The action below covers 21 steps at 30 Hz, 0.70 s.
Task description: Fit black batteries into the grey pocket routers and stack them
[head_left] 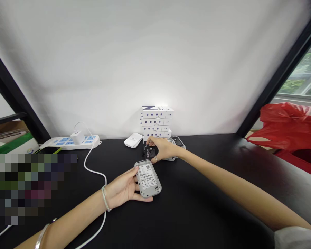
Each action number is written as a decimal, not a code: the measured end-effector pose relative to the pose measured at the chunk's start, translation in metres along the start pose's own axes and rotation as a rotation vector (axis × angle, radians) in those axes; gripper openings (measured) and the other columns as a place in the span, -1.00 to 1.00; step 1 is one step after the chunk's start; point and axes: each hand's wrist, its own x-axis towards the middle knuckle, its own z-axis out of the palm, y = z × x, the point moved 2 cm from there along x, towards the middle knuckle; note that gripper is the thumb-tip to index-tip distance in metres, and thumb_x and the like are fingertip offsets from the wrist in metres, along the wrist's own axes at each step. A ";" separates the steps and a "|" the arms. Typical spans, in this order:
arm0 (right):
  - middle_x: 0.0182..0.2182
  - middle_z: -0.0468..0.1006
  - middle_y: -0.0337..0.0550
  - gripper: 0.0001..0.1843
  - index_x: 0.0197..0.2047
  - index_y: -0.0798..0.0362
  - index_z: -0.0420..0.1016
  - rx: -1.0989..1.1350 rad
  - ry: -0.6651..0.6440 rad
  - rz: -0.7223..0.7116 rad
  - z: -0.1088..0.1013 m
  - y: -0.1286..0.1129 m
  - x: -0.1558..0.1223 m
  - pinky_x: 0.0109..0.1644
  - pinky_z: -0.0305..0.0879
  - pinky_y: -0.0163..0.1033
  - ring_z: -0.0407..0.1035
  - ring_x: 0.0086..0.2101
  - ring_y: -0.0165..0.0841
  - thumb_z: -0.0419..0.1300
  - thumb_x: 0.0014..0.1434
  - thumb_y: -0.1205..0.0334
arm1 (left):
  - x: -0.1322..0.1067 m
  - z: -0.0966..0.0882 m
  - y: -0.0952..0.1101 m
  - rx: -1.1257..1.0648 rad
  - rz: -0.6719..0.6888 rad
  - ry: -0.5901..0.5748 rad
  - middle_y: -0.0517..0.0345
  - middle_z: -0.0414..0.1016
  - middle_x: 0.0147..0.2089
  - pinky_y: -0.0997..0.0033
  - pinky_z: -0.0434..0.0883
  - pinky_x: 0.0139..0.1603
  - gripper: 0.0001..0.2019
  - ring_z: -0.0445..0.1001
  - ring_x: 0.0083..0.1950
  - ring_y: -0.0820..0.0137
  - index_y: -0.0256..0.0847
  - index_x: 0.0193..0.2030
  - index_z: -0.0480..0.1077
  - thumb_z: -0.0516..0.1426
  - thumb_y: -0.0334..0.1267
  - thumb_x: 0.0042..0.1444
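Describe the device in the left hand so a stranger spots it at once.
Below the stack of white boxes, find the left hand. It holds a rounded grey device with its printed label showing, whereas the similar devices lie partly hidden behind the right hand.

I saw white boxes (155,122) walling off the way just beyond the right grip (167,148); well right of the left grip (125,188), the bench (191,214) offered open room. On its left, a white cable (93,171) lay across the path.
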 end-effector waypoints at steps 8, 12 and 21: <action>0.00 0.14 -0.16 -0.10 0.13 -0.02 0.05 0.225 0.124 -0.133 -0.009 -0.029 -0.035 0.09 0.16 -0.32 0.11 0.00 -0.49 0.30 -0.23 -0.13 | -0.001 0.000 0.002 0.002 -0.005 -0.037 0.04 0.31 0.10 -0.45 0.00 0.28 -0.46 0.36 0.08 0.14 -0.06 0.01 0.24 -0.03 0.19 -0.04; -0.07 0.21 -0.17 -0.28 0.15 -0.05 0.07 0.227 0.028 -0.121 0.005 -0.042 -0.044 0.08 0.15 -0.34 0.13 -0.05 -0.53 0.20 -0.03 -0.04 | -0.002 0.002 0.004 -0.045 -0.035 -0.069 0.08 0.37 -0.01 -0.49 -0.03 0.27 -0.40 0.39 0.02 0.16 -0.05 0.00 0.26 -0.09 0.27 -0.08; 0.16 -0.09 -0.04 0.03 0.30 0.09 -0.09 0.083 0.029 -0.267 0.022 -0.051 -0.062 0.36 -0.19 -0.19 -0.23 0.21 -0.34 0.19 -0.11 -0.24 | -0.006 0.008 0.004 0.146 0.073 0.029 0.08 0.42 -0.03 -0.42 0.19 0.18 -0.58 0.49 -0.11 0.27 0.10 0.04 0.18 0.07 0.01 0.00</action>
